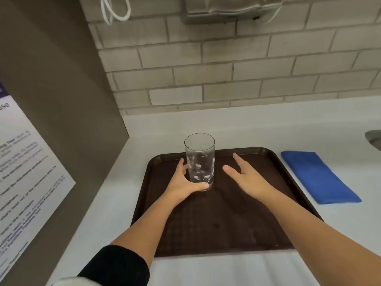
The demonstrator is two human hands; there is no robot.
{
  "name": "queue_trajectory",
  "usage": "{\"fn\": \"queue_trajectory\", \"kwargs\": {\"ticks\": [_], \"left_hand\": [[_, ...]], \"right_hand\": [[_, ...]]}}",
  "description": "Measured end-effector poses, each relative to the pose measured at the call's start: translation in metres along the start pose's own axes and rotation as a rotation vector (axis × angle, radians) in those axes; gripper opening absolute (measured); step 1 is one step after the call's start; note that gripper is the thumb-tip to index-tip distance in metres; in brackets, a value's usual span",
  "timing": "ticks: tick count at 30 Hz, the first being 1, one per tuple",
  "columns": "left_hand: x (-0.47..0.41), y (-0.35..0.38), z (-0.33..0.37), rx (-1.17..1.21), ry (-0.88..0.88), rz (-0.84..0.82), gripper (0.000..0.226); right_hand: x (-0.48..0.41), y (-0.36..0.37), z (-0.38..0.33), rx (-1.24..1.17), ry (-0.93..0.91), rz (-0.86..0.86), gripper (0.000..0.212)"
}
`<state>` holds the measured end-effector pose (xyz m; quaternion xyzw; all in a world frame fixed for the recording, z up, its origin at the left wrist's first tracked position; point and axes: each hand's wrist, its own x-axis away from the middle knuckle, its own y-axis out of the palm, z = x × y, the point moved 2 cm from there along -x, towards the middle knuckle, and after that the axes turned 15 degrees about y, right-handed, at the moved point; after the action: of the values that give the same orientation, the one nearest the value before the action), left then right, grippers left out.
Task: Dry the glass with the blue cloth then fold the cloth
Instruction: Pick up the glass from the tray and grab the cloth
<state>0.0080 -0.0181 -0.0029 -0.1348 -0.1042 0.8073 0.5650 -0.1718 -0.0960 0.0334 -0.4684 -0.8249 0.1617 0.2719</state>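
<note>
Glass upright, mouth up — left fingers seemingly round it, right fingers wide

The scene is seen through a single wide-angle camera worn on the head, directed forward and steeply down over the white countertop. The clear cylindrical drinking glass and dark brown plastic tray are framed centrally, close below the lens. The grey brick-tiled wall is taken in above, its courses bowed by the lens.

place: shared kitchenette | signs: tiled wall, white counter, sink edge, brown tray, posted notice (mostly blurred)
</note>
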Motion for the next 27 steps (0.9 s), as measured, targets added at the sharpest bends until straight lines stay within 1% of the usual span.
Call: {"fn": "queue_trajectory", "kwargs": {"ticks": [2, 5, 8, 11, 16, 19, 22, 24, 27], "left_hand": [[-0.005, 0.000, 0.002, 0.001, 0.061, 0.008, 0.111], [-0.010, 0.004, -0.002, 0.045, 0.106, -0.002, 0.089], [-0.011, 0.009, -0.004, 0.066, 0.105, 0.012, 0.077], [-0.012, 0.012, -0.003, 0.048, 0.104, 0.040, 0.070], [-0.013, 0.017, -0.002, 0.019, 0.096, 0.137, 0.063], [-0.012, 0.017, 0.000, 0.013, 0.085, 0.126, 0.062], [-0.011, 0.018, 0.005, 0.067, 0.077, 0.106, 0.057], [-0.011, 0.019, 0.012, 0.138, 0.030, 0.057, 0.056], [-0.010, 0.025, 0.028, 0.460, -0.042, -0.075, 0.054]], "right_hand": [[-0.005, 0.001, 0.000, 0.009, -0.003, 0.012, 0.069], [-0.010, 0.003, 0.002, 0.016, 0.013, 0.001, 0.069], [-0.014, -0.001, 0.004, -0.013, 0.020, 0.007, 0.069], [-0.016, -0.005, 0.007, -0.031, 0.018, 0.007, 0.069], [-0.017, -0.013, 0.011, -0.039, 0.005, 0.010, 0.068], [-0.019, -0.019, 0.013, -0.041, -0.002, 0.026, 0.067], [-0.020, -0.022, 0.013, -0.076, -0.007, 0.020, 0.068], [-0.022, -0.025, 0.013, -0.093, -0.005, 0.024, 0.068], [-0.024, -0.034, 0.015, -0.099, 0.002, 0.046, 0.066]]}}
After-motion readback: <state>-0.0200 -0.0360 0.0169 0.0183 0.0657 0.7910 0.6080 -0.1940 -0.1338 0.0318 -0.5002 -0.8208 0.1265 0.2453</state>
